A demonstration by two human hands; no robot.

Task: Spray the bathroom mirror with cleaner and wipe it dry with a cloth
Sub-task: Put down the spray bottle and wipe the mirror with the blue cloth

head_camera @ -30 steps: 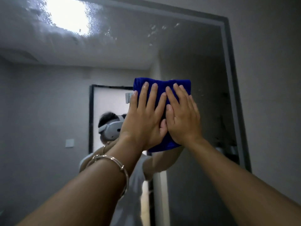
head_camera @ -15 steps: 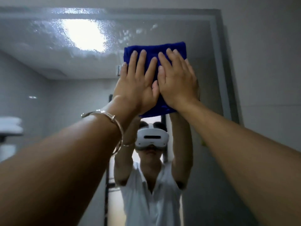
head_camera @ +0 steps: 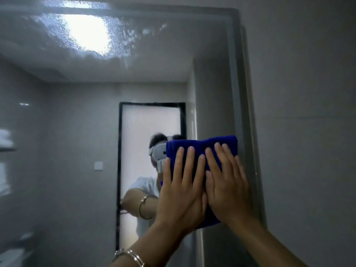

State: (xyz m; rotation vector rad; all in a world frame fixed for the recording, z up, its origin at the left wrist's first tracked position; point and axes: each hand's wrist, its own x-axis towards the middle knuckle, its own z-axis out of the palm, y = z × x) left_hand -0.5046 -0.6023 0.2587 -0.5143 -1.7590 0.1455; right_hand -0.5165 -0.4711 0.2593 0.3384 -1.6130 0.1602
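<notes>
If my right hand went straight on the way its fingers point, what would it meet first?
Right hand points up the mirror: past the cloth it meets only bare glass, probably until the top frame; droplets lie further left.

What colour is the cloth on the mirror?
Solid deep blue. The cloth shows best in the head view, under both flat hands.

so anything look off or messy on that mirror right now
Only a wet patch: cleaner droplets cling to the mirror at its top left, blurring the reflected ceiling light, unwiped. The left hand and right hand press the cloth flat lower down by the right edge. Nothing looks cracked or crooked.
</notes>
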